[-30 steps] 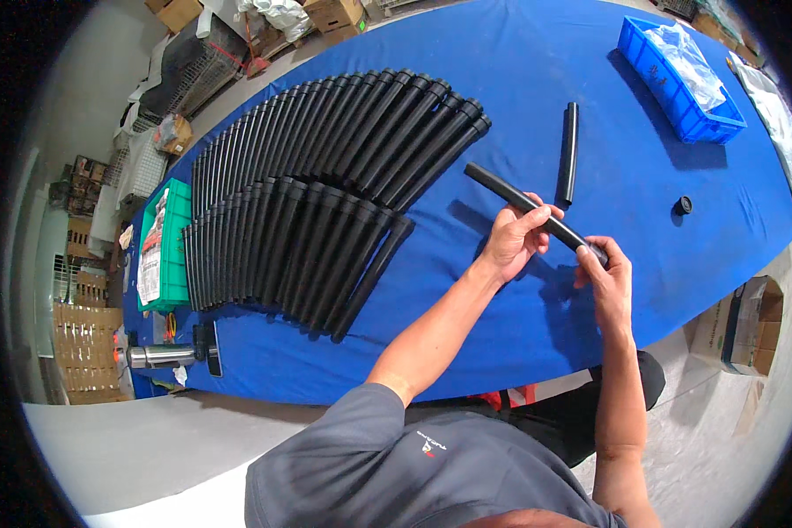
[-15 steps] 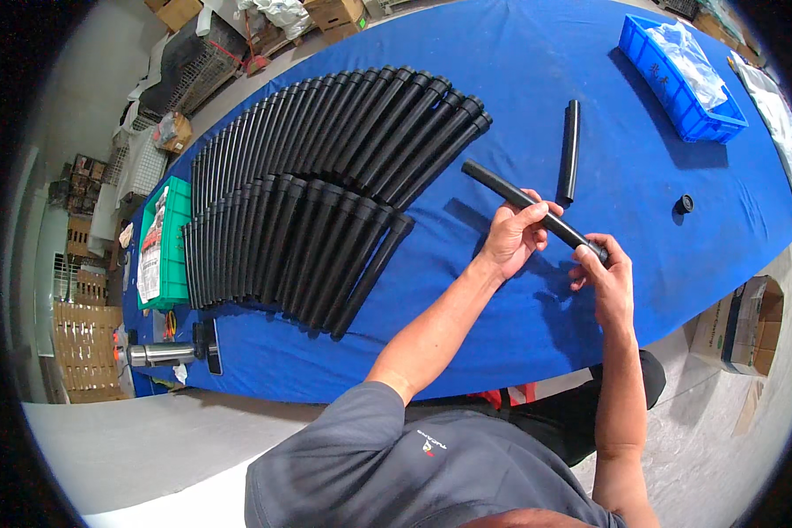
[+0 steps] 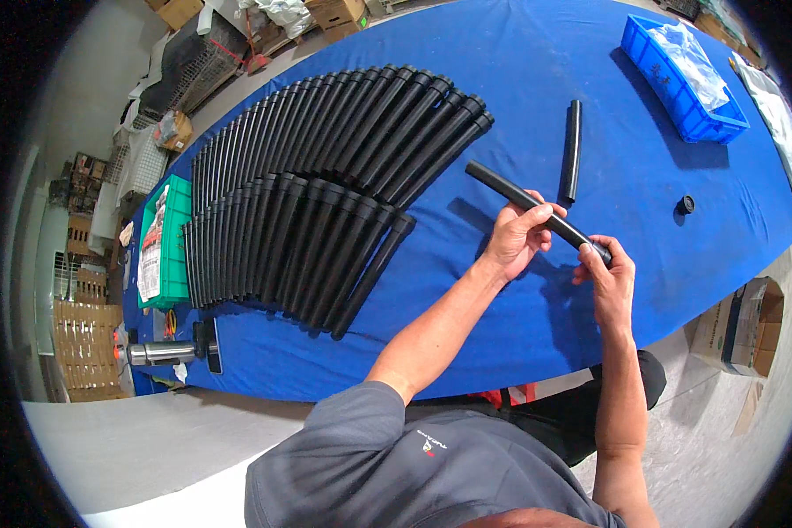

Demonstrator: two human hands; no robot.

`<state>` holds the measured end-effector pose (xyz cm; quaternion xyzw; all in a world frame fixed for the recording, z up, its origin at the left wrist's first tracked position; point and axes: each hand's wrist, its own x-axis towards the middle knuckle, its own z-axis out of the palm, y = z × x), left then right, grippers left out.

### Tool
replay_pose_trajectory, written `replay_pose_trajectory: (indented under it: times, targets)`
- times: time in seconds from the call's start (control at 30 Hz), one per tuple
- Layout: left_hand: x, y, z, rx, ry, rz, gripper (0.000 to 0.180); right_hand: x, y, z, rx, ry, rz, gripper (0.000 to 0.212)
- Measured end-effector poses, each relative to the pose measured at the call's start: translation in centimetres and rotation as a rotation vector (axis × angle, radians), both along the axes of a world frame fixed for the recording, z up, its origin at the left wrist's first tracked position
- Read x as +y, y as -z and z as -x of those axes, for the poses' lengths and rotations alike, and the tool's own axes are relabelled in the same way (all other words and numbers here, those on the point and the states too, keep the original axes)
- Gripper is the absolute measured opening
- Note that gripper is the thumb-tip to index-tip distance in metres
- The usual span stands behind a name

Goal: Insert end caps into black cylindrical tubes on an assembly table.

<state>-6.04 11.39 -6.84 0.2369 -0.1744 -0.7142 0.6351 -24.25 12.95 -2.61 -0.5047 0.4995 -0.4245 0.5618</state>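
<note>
A black plastic tube [image 3: 498,182] is held slantwise above the blue cloth, its far end pointing up and left. My left hand [image 3: 520,236] is closed round its middle. At the near right end, the fingers of my right hand [image 3: 606,271] grip the tube; a fitting there is partly hidden by them. Another black tube [image 3: 573,150] lies on the cloth just beyond my hands, and a small black cap [image 3: 685,205] sits off to the right. On the left, many black tubes with collared ends [image 3: 326,202] lie side by side in two fanned rows.
A blue crate [image 3: 686,84] with clear plastic bags stands at the far right of the blue-covered table [image 3: 466,352]. By the left edge are a green crate [image 3: 178,242] with printed paper, a metal flask [image 3: 163,354] and a phone [image 3: 214,348]. A cardboard box [image 3: 744,326] rests on the floor at right.
Both hands and the held tube have shifted very slightly to the right. The grip of each hand looks the same, and the other things have stayed in place.
</note>
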Motion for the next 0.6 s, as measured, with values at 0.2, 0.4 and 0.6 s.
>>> replay_pose_trajectory:
  times: [0.2,0.4,0.6]
  targets:
    - [0.0,0.4,-0.1,0.022,0.003,0.007,0.017,0.1,0.0,-0.3,-0.035,0.004,0.006,0.022]
    - [0.1,0.1,0.0,0.04,0.01,-0.004,0.018,-0.1,0.3,0.1,0.037,-0.009,0.085,0.022]
    - [-0.1,0.5,-0.5,0.05,0.021,0.059,0.018,-0.3,-0.6,0.2,-0.118,-0.056,-0.102,0.025]
